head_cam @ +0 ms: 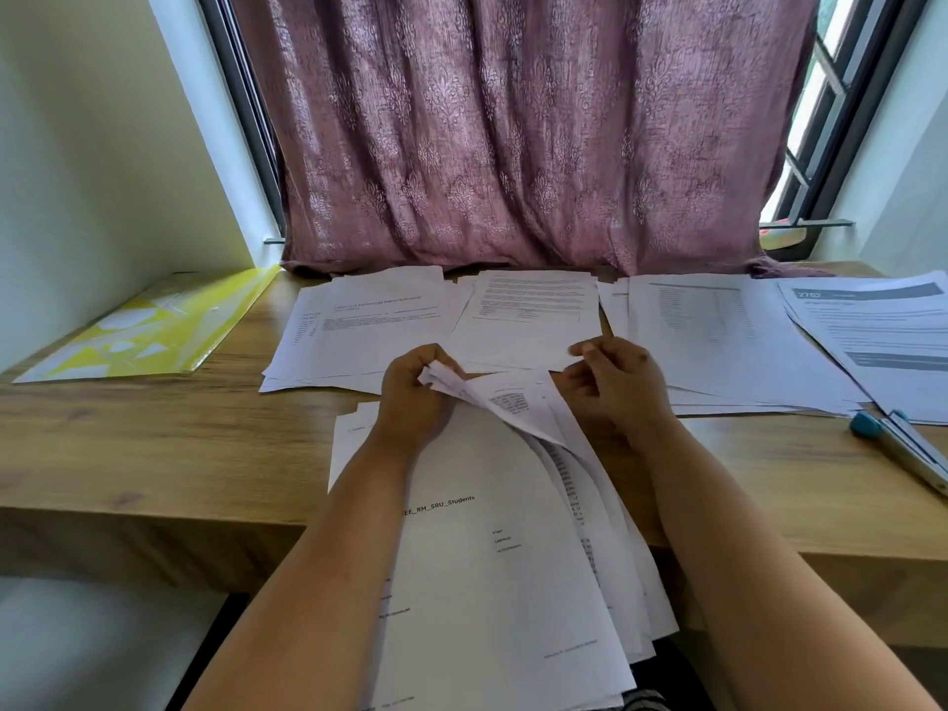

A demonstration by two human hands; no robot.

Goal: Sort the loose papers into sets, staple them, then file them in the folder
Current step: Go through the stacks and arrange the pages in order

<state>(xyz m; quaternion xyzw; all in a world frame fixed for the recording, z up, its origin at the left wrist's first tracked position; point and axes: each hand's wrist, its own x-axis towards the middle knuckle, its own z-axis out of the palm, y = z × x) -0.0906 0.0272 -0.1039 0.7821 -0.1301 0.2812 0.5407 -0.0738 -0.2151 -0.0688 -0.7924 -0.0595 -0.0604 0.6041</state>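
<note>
A thick stack of printed papers [492,556] lies across the desk's front edge and hangs toward me. My left hand [415,397] grips the folded-back top corner of several sheets of this stack. Just to the right, my right hand [615,382] has curled fingers at the lifted sheets' edge; whether it pinches a sheet is unclear. Further back on the desk lie sorted piles: a left pile [359,331], a middle pile [533,315], a right pile [728,341] and a far-right pile [882,331]. A yellow folder [154,331] lies at the left. The stapler [903,443] lies at the right.
The wooden desk [154,443] stands against a window with a mauve curtain [513,146] that reaches down to the desk's back edge. A white wall [77,171] borders the left side. The lower part of the stack overhangs the desk's front edge.
</note>
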